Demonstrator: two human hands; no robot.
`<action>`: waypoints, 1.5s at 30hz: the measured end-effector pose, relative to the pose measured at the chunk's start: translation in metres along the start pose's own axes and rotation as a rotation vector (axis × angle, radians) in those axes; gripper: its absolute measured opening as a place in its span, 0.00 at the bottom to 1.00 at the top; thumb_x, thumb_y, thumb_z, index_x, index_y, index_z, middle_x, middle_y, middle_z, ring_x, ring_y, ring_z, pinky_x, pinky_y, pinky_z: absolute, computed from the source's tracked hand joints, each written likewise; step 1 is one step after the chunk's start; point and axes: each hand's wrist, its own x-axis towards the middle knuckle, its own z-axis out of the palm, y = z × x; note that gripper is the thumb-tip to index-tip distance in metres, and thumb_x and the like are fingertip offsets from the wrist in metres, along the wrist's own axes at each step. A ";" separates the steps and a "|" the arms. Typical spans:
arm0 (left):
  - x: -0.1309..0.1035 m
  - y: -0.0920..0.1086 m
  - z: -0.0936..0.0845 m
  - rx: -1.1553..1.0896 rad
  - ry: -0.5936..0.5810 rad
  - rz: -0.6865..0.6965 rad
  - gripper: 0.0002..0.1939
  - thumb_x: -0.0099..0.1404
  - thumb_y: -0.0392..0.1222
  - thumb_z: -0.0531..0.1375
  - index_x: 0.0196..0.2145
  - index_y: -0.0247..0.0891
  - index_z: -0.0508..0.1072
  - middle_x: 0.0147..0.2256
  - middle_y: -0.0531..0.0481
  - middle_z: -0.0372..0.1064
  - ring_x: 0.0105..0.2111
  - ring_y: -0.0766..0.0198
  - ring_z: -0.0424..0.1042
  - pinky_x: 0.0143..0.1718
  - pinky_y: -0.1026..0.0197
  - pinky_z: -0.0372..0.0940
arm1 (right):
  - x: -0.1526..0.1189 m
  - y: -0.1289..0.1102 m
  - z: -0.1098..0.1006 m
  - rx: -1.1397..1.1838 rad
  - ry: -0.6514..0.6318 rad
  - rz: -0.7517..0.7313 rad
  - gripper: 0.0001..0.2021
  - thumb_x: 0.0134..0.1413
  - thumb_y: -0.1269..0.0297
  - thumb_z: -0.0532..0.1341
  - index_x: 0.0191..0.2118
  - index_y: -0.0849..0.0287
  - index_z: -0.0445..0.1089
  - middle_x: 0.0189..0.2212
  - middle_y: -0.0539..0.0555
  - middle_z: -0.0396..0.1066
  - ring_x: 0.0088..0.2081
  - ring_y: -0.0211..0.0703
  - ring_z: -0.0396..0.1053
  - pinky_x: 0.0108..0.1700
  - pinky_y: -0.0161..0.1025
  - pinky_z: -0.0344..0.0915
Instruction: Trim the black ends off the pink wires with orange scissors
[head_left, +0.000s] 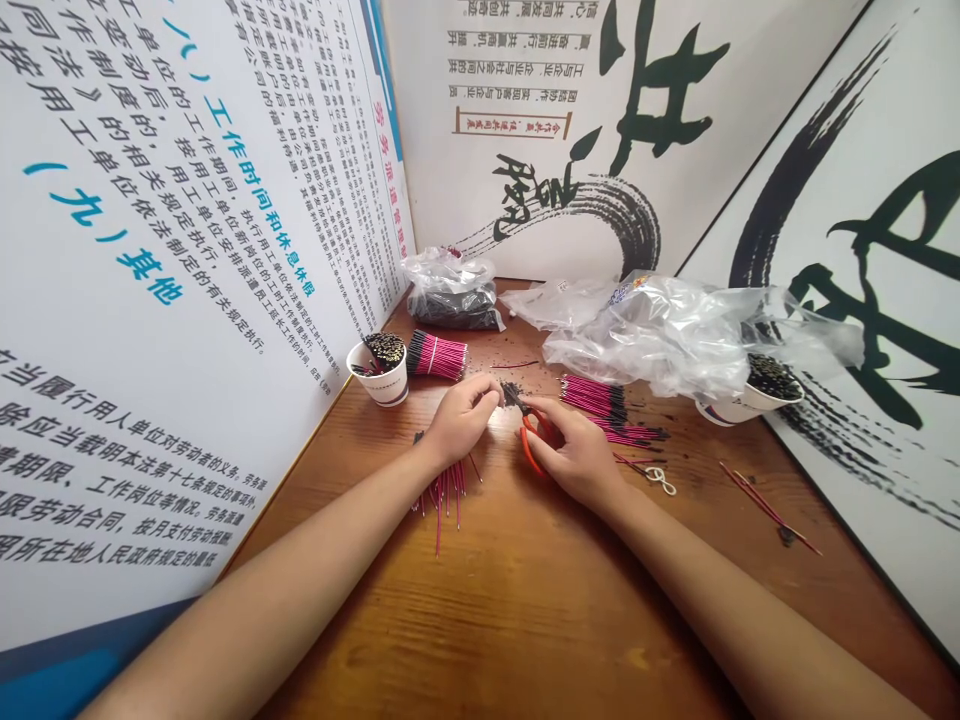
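My left hand (466, 412) is closed in a pinch near the middle of the table. What its fingertips hold is too small to make out. In my right hand (581, 452) are scissors with orange handles (531, 448), their dark blades pointing toward the left fingertips. Small black bits (516, 388) lie scattered around the blades. Loose red-and-black wires (448, 495) fan out beneath my left wrist, partly hidden by it. Beyond my right hand rest more pink-red wires with black ends (592, 395).
A tied wire bundle (439, 355) lies beside a paper cup (386, 388) of black pieces. Behind are a bag of black material (454, 305) and crumpled clear plastic (652, 330). Another filled cup (739, 405), a white cord (660, 480) and stray wires (772, 510) sit rightward. Printed panels enclose the table (480, 620).
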 end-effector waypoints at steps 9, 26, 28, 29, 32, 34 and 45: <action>0.000 0.001 -0.001 -0.003 0.005 0.008 0.11 0.65 0.37 0.50 0.25 0.36 0.65 0.27 0.51 0.63 0.31 0.64 0.63 0.37 0.61 0.58 | -0.003 0.001 0.001 -0.025 -0.014 0.020 0.19 0.58 0.55 0.59 0.51 0.60 0.72 0.22 0.49 0.70 0.24 0.40 0.65 0.29 0.35 0.58; -0.003 -0.002 0.000 0.083 0.004 0.097 0.11 0.70 0.40 0.50 0.32 0.37 0.68 0.33 0.49 0.65 0.37 0.62 0.65 0.43 0.60 0.60 | -0.004 -0.001 0.001 -0.007 -0.093 -0.052 0.18 0.60 0.61 0.56 0.54 0.57 0.67 0.24 0.47 0.70 0.23 0.38 0.64 0.27 0.33 0.56; -0.003 -0.002 0.000 0.084 -0.006 0.104 0.10 0.69 0.39 0.50 0.32 0.37 0.68 0.33 0.49 0.65 0.37 0.62 0.65 0.43 0.60 0.60 | -0.004 -0.001 0.001 -0.004 -0.093 -0.058 0.17 0.61 0.61 0.56 0.54 0.58 0.67 0.25 0.48 0.70 0.23 0.38 0.64 0.28 0.34 0.56; -0.003 -0.002 0.000 0.086 -0.012 0.106 0.10 0.69 0.39 0.50 0.32 0.37 0.68 0.33 0.49 0.65 0.37 0.63 0.65 0.42 0.60 0.60 | -0.004 -0.001 0.001 -0.002 -0.094 -0.059 0.17 0.61 0.61 0.55 0.54 0.58 0.67 0.25 0.49 0.71 0.23 0.38 0.64 0.28 0.34 0.57; -0.003 0.000 0.000 0.093 -0.031 0.100 0.10 0.68 0.39 0.51 0.31 0.37 0.68 0.32 0.50 0.65 0.36 0.63 0.65 0.41 0.61 0.59 | -0.003 -0.002 0.000 0.004 -0.101 -0.051 0.16 0.60 0.62 0.55 0.52 0.58 0.68 0.25 0.49 0.71 0.23 0.38 0.64 0.28 0.34 0.57; -0.002 0.002 -0.001 0.096 -0.033 0.089 0.10 0.68 0.39 0.51 0.30 0.37 0.68 0.31 0.50 0.65 0.35 0.63 0.65 0.40 0.61 0.59 | -0.003 -0.002 -0.001 0.007 -0.100 -0.045 0.16 0.60 0.61 0.55 0.52 0.58 0.68 0.25 0.49 0.71 0.23 0.39 0.65 0.28 0.34 0.57; -0.004 -0.002 0.002 0.046 -0.004 0.033 0.09 0.66 0.41 0.54 0.34 0.36 0.72 0.33 0.50 0.71 0.32 0.64 0.66 0.36 0.62 0.60 | -0.003 -0.001 0.000 0.014 -0.084 -0.036 0.15 0.61 0.61 0.54 0.51 0.57 0.68 0.25 0.48 0.71 0.24 0.39 0.66 0.28 0.34 0.57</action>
